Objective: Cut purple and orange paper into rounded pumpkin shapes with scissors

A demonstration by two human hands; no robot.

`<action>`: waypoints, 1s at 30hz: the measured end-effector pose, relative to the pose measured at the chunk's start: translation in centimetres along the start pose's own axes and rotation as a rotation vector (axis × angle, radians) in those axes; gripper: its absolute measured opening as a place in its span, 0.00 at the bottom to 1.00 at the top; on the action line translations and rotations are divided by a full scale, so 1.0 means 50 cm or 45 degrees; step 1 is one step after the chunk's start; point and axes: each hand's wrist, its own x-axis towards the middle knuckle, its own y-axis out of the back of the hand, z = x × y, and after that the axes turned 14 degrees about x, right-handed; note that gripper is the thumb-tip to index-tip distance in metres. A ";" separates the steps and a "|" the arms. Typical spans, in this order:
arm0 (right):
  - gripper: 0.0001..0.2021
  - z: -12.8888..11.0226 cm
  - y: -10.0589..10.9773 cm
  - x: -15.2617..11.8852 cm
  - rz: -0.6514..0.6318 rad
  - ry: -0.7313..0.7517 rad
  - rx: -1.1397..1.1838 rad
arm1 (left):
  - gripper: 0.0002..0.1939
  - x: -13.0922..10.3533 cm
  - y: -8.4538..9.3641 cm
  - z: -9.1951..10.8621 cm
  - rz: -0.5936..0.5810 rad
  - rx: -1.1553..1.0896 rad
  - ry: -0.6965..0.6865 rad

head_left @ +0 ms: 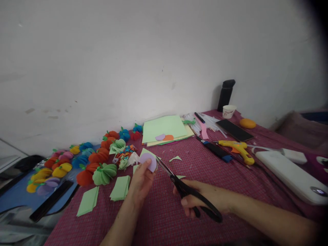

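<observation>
Nearest, above the bare middle of the cloth-covered table [164, 213], the right hand [191, 202] is curled round the black handles of the scissors [182, 186], whose loops stand apart. The blades point away to the left, their tips at the right rim of the paper in the other hand; whether any paper sits between them cannot be made out.

Just beyond, the left hand [142, 179] pinches a purple disc [153, 162] laid over green paper [145, 150], the thumb pressing on the disc's face. Disc and paper jut past the thumb toward the far edge and the blades, the green showing behind the disc.

Along the table's left edge lie two stacks of green cards, one close to that edge [87, 202], the other [120, 188] nearer the left wrist. Beyond them sit a green paper pumpkin [104, 173], an orange one [87, 175] and a heap of coloured scraps [125, 155].

Toward the right side are a white device [287, 174] and, farther back, a yellow glue gun [237, 147]. A green offcut [175, 158] lies past the blades. By the far edge rest large green sheets [166, 124] bearing a purple piece [160, 137] and an orange piece [168, 137]; near the far right corner stand a paper cup [229, 111] and a black bottle [225, 97].
</observation>
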 end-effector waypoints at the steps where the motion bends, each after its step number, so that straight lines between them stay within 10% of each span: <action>1: 0.16 0.001 0.000 0.003 0.006 0.009 0.001 | 0.08 0.000 -0.001 -0.001 0.007 0.010 0.003; 30: 0.16 0.045 -0.015 0.100 0.195 0.252 -0.032 | 0.08 -0.009 -0.010 -0.038 0.028 -0.034 -0.049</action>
